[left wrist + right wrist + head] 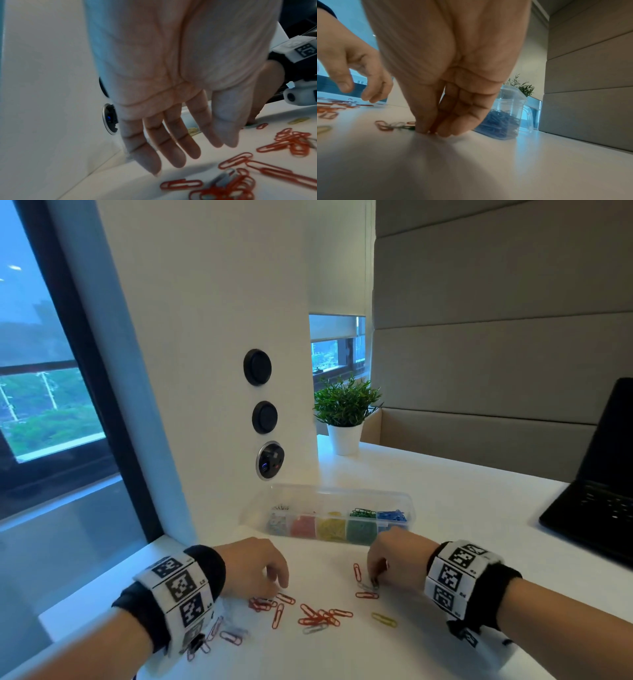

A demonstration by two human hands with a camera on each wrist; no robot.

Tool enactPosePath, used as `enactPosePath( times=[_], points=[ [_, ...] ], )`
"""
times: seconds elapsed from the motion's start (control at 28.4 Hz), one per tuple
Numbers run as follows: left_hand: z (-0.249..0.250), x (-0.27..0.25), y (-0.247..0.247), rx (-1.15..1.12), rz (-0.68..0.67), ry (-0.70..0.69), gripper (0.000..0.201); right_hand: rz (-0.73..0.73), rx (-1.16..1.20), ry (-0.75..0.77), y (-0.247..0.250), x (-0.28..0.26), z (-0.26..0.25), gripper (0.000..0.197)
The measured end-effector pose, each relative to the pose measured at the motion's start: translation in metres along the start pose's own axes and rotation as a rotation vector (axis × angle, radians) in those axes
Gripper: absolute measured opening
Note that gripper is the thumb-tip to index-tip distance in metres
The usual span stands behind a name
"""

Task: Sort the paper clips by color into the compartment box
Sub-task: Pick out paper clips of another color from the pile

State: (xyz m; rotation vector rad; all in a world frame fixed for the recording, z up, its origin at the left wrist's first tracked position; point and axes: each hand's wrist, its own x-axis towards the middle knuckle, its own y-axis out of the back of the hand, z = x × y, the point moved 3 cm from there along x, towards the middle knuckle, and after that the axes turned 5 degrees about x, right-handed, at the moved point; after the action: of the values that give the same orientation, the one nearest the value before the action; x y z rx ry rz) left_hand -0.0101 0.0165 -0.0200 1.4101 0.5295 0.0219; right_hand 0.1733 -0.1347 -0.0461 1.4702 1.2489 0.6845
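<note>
A clear compartment box (pixel 409 503) stands at the back of the white table (pixel 445 501), with pale, red, yellow, green and blue clips in separate compartments. Loose red paper clips (pixel 318 616) lie in front of it, with one yellow clip (pixel 384 619) and pale clips (pixel 229 637) near my left wrist. My left hand (pixel 274 577) hovers over the red clips (pixel 228 188) with relaxed fingers (pixel 173 152) and holds nothing. My right hand (pixel 375 577) has its fingertips (pixel 423 128) bunched on the table, pinching the end of a green clip (pixel 408 127).
A white pillar with round sockets (pixel 270 460) rises behind the box on the left. A potted plant (pixel 344 412) stands at the back and an open black laptop (pixel 596 501) on the right. The table's left edge runs along a window.
</note>
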Motion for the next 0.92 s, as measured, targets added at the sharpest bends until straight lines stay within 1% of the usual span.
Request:
enactPosePath(
  times=[0.14, 0.21, 0.32, 0.42, 0.49, 0.53, 0.56, 0.6, 0.67, 0.7, 0.74, 0.77, 0.81, 0.88, 0.92],
  points=[
    [0.010, 0.002, -0.010, 0.023, 0.009, -0.059, 0.022, 0.031, -0.029, 0.001, 0.000, -0.014, 0.004, 0.014],
    [0.013, 0.001, -0.014, 0.038, 0.015, -0.070, 0.023, 0.016, -0.018, 0.010, -0.003, -0.018, 0.003, 0.017],
    [0.006, -0.007, -0.016, 0.021, 0.032, -0.027, 0.024, 0.001, -0.054, -0.021, -0.007, -0.022, -0.001, 0.022],
    [-0.008, -0.022, -0.014, -0.018, 0.045, 0.025, 0.023, -0.041, -0.046, -0.109, -0.009, -0.033, -0.006, 0.025],
    [-0.018, -0.036, -0.012, -0.015, 0.058, 0.055, 0.022, -0.066, 0.017, -0.140, -0.007, -0.039, -0.009, 0.018],
    [-0.022, -0.039, -0.011, -0.016, 0.057, 0.069, 0.021, -0.063, 0.108, -0.158, -0.006, -0.043, -0.010, 0.013],
    [-0.027, -0.044, -0.010, -0.029, 0.053, 0.085, 0.019, -0.056, 0.242, -0.188, -0.006, -0.045, -0.011, 0.014],
    [-0.031, -0.051, -0.012, -0.058, 0.039, 0.100, 0.019, -0.037, 0.413, -0.219, -0.008, -0.046, -0.015, 0.018],
    [-0.038, -0.065, -0.018, -0.143, -0.012, 0.120, 0.026, -0.005, 0.804, -0.332, -0.013, -0.048, -0.025, 0.022],
    [-0.039, -0.072, -0.022, -0.174, -0.044, 0.135, 0.030, 0.003, 0.926, -0.371, -0.015, -0.050, -0.029, 0.021],
    [-0.040, -0.079, -0.026, -0.190, -0.078, 0.151, 0.034, 0.010, 0.977, -0.381, -0.016, -0.050, -0.033, 0.020],
    [-0.041, -0.084, -0.031, -0.193, -0.105, 0.165, 0.036, 0.017, 0.947, -0.377, -0.017, -0.049, -0.035, 0.018],
    [-0.042, -0.087, -0.036, -0.186, -0.120, 0.177, 0.039, 0.024, 0.829, -0.372, -0.016, -0.049, -0.036, 0.016],
    [-0.042, -0.088, -0.043, -0.170, -0.116, 0.194, 0.042, 0.009, 0.433, -0.335, -0.014, -0.051, -0.038, 0.012],
    [-0.042, -0.086, -0.045, -0.173, -0.102, 0.199, 0.042, -0.002, 0.230, -0.311, -0.014, -0.052, -0.038, 0.015]
  ],
)
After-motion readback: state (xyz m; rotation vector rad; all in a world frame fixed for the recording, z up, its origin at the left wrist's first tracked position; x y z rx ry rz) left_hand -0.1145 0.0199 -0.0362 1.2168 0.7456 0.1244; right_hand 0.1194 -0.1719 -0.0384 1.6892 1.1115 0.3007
